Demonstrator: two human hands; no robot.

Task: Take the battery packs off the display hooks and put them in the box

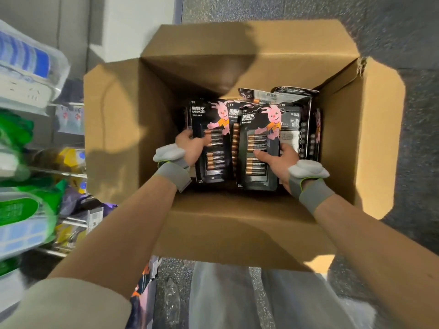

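Inside the box point(237, 224), left hand point(190, 149) fingers grip the left DURACELL pack point(213, 162), right hand point(278, 161) fingers the right DURACELL pack point(257, 129).

- Your open cardboard box point(114, 129) was plain tan throughout.
- Your black card battery packs point(211, 143) showed a pink rabbit and copper-topped cells.
- Your grey fabric wrist bands point(171, 173) had lime-green edging.

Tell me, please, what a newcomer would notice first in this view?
The big open cardboard box fills the centre of the view, seen from above. Inside it, the left hand grips the left battery pack and the right hand grips the right battery pack, both black with a pink bunny, in front of more packs stacked at the box's right side.
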